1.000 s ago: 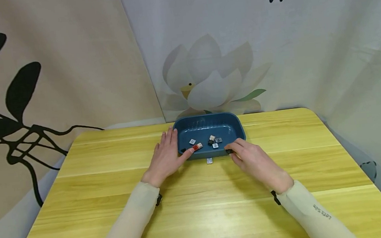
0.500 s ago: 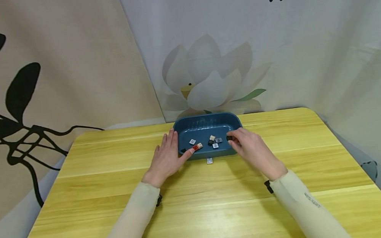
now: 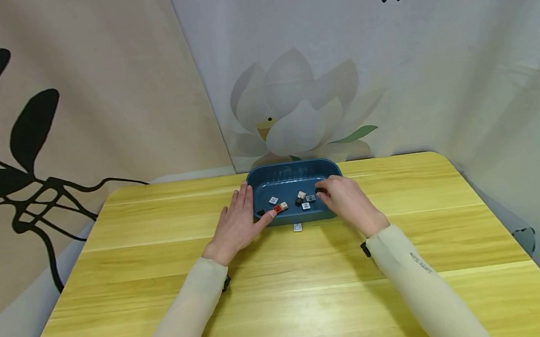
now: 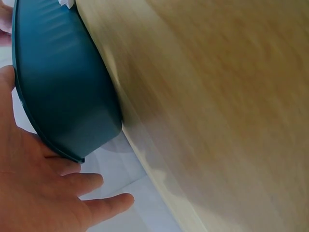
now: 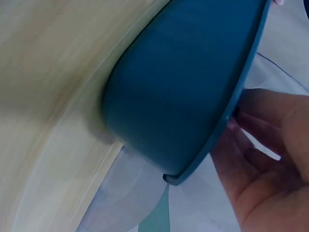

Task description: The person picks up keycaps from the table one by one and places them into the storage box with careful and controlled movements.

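Note:
A blue rectangular tray point(image 3: 296, 217) stands at the far side of the table. My left hand point(image 3: 236, 226) lies along its left end with the fingers straight, and its thumb reaches over the front rim. In the left wrist view, the fingers of that hand point(image 4: 43, 179) spread past the tray's corner. My right hand point(image 3: 348, 201) is over the right part of the tray, pinching a small black block point(image 3: 319, 190) between thumb and fingers. In the right wrist view the tray wall point(image 5: 164, 96) hides most of that block from sight.
Inside the tray lie small pieces: a red one point(image 3: 277, 209), white ones such as a square piece point(image 3: 273, 200), a black one point(image 3: 299, 202) and several others. A white printed square point(image 3: 297, 227) sits just before the tray's front wall. A printed curtain point(image 3: 300, 79) hangs behind the table.
My right hand has moved from the tray's front right rim back and left over its inside, carrying the small black block. The left hand has stayed in place.

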The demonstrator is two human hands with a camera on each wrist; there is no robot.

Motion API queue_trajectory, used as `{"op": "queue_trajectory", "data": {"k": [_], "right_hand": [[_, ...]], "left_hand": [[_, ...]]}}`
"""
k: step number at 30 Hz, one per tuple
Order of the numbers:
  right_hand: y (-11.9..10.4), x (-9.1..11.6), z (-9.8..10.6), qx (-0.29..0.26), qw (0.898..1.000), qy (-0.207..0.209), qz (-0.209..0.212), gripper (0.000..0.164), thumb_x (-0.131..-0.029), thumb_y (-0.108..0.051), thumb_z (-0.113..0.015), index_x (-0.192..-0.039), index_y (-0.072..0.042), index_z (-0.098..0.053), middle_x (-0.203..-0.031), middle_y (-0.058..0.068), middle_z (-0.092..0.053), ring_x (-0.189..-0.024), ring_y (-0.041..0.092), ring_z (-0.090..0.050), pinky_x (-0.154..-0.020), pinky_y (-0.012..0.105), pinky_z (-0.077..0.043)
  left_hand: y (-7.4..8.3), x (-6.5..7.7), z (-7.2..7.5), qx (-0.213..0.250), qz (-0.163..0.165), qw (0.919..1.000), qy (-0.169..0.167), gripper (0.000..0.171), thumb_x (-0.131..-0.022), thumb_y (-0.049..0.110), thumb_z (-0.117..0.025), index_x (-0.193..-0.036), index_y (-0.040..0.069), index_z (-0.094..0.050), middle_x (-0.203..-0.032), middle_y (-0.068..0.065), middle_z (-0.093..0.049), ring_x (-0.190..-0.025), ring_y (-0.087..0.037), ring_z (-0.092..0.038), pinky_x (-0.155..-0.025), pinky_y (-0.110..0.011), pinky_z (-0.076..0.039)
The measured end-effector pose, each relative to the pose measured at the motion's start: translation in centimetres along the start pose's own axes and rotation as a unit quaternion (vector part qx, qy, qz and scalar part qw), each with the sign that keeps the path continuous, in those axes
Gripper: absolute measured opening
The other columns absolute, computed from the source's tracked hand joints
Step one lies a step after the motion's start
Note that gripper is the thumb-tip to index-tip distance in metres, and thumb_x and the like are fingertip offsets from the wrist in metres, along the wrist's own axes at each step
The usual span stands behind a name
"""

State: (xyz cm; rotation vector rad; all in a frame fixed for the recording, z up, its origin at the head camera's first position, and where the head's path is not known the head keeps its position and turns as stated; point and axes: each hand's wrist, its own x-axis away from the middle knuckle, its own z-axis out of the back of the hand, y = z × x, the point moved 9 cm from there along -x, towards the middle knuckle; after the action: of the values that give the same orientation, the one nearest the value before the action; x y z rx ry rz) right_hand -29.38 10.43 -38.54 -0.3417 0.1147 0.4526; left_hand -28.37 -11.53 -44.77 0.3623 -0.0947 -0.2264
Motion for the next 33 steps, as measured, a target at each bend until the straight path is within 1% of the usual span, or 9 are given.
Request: {"op": "queue_trajectory", "data": {"k": [5, 8, 12, 16, 23, 28, 31, 32, 33], "right_hand": [[0.4, -1.0, -1.1, -0.001, 0.999, -0.035, -0.011, 0.013, -0.099, -0.009, -0.071, -0.106, -0.001, -0.079, -0.083, 0.007, -0.070, -0.068, 0.019, -0.057, -0.068, 0.036, -0.052], [0.7, -1.4, -1.5, -0.014, 0.998, -0.050, -0.026, 0.012, -0.099, -0.010, -0.071, -0.102, -0.002, -0.080, -0.084, 0.006, -0.072, -0.066, 0.017, -0.059, -0.068, 0.036, -0.053], [1.1, -1.7, -2.0, -0.025, 0.996, -0.072, -0.049, 0.015, -0.099, -0.013, -0.072, -0.104, -0.002, -0.081, -0.090, 0.007, -0.075, -0.069, 0.017, -0.062, -0.071, 0.037, -0.056], [1.4, -2.0, -2.5, -0.019, 0.993, -0.096, -0.071, 0.016, -0.098, -0.015, -0.073, -0.102, -0.002, -0.082, -0.091, 0.008, -0.075, -0.069, 0.018, -0.062, -0.071, 0.036, -0.056], [2.1, -2.5, -3.6, -0.010, 0.986, -0.130, -0.104, 0.016, -0.099, -0.015, -0.073, -0.096, -0.003, -0.081, -0.076, 0.004, -0.067, -0.064, 0.019, -0.056, -0.061, 0.030, -0.043], [2.2, -2.5, -3.7, -0.008, 0.987, -0.124, -0.105, 0.019, -0.100, -0.018, -0.072, -0.100, -0.001, -0.081, -0.073, 0.004, -0.064, -0.063, 0.019, -0.055, -0.060, 0.030, -0.043], [2.0, -2.3, -3.1, -0.003, 0.991, -0.094, -0.093, 0.022, -0.101, -0.019, -0.070, -0.104, 0.000, -0.080, -0.077, 0.007, -0.067, -0.065, 0.021, -0.058, -0.063, 0.033, -0.047], [1.9, -2.2, -2.7, 0.001, 0.993, -0.081, -0.087, 0.023, -0.101, -0.020, -0.070, -0.107, 0.001, -0.079, -0.081, 0.009, -0.070, -0.068, 0.023, -0.061, -0.066, 0.035, -0.051], [1.7, -2.1, -2.4, 0.004, 0.994, -0.069, -0.083, 0.025, -0.102, -0.020, -0.069, -0.111, 0.001, -0.078, -0.090, 0.011, -0.073, -0.074, 0.025, -0.065, -0.071, 0.037, -0.054]], "left_hand": [[0.1, 0.0, 0.1, 0.001, -0.001, 1.0000, 0.000, 0.103, -0.100, 0.074, -0.040, -0.164, 0.000, -0.011, -0.173, -0.014, -0.001, -0.158, -0.038, -0.011, -0.119, -0.066, -0.024], [0.1, 0.0, 0.1, 0.000, -0.004, 1.0000, 0.001, 0.103, -0.100, 0.073, -0.042, -0.164, -0.001, -0.012, -0.173, -0.015, -0.002, -0.158, -0.039, -0.012, -0.118, -0.066, -0.025], [0.1, 0.0, 0.1, -0.003, -0.003, 1.0000, -0.001, 0.103, -0.100, 0.073, -0.043, -0.164, -0.001, -0.011, -0.173, -0.015, -0.001, -0.158, -0.039, -0.012, -0.118, -0.066, -0.025], [0.1, 0.0, 0.1, -0.004, -0.004, 1.0000, -0.001, 0.103, -0.099, 0.073, -0.044, -0.164, -0.002, -0.013, -0.173, -0.014, -0.001, -0.157, -0.039, -0.013, -0.118, -0.066, -0.026], [0.1, 0.0, 0.1, -0.006, -0.006, 1.0000, -0.001, 0.102, -0.100, 0.072, -0.044, -0.164, -0.002, -0.013, -0.173, -0.014, -0.001, -0.158, -0.038, -0.013, -0.117, -0.065, -0.028], [0.1, 0.0, 0.1, -0.002, -0.003, 1.0000, -0.001, 0.102, -0.100, 0.071, -0.045, -0.164, -0.002, -0.013, -0.173, -0.014, -0.001, -0.158, -0.037, -0.013, -0.117, -0.066, -0.028], [0.1, 0.1, 0.2, -0.001, -0.004, 1.0000, -0.001, 0.102, -0.100, 0.071, -0.045, -0.164, -0.002, -0.012, -0.173, -0.014, 0.000, -0.158, -0.037, -0.013, -0.117, -0.066, -0.028], [0.1, 0.1, 0.2, 0.000, -0.004, 1.0000, -0.001, 0.102, -0.100, 0.071, -0.045, -0.164, -0.002, -0.012, -0.173, -0.013, 0.000, -0.158, -0.037, -0.013, -0.117, -0.066, -0.028], [0.1, 0.2, 0.3, 0.002, -0.005, 1.0000, 0.000, 0.102, -0.100, 0.071, -0.045, -0.164, -0.002, -0.012, -0.173, -0.013, 0.000, -0.158, -0.037, -0.013, -0.117, -0.066, -0.028]]}}
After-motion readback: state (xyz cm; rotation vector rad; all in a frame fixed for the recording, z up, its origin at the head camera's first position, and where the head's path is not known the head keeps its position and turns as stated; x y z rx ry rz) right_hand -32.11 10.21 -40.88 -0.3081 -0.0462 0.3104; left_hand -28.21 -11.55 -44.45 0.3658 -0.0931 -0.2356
